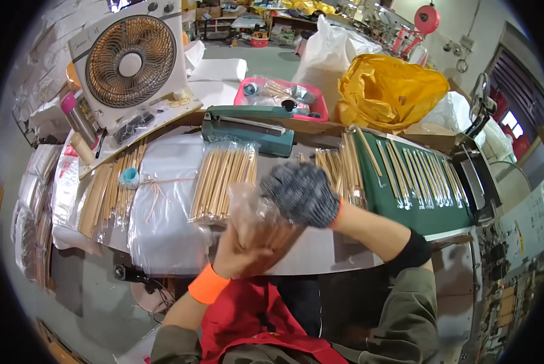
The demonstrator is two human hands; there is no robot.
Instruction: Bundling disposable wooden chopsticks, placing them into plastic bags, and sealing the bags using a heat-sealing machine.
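Observation:
Low over the middle of the table, my left hand [240, 253], with an orange band at its wrist, is closed round a clear plastic bag of wooden sticks [278, 235]. My right hand [301, 193], in a grey knitted glove, is curled against the upper end of that bag; its fingertips are partly hidden and a little blurred. Just beyond my left hand lies another clear-wrapped bundle of sticks [224, 182]. More sticks [340, 176] in clear wrapping lie beyond the right hand, partly covered by it.
A teal heat sealer [247, 130] stands behind the bundles, with a pink basket [323, 112] behind it. Wrapped sticks [429, 176] line a green mat [375, 209] at right. Flat plastic bags [165, 200], a tape roll [128, 177] and a box fan [129, 64] are at left.

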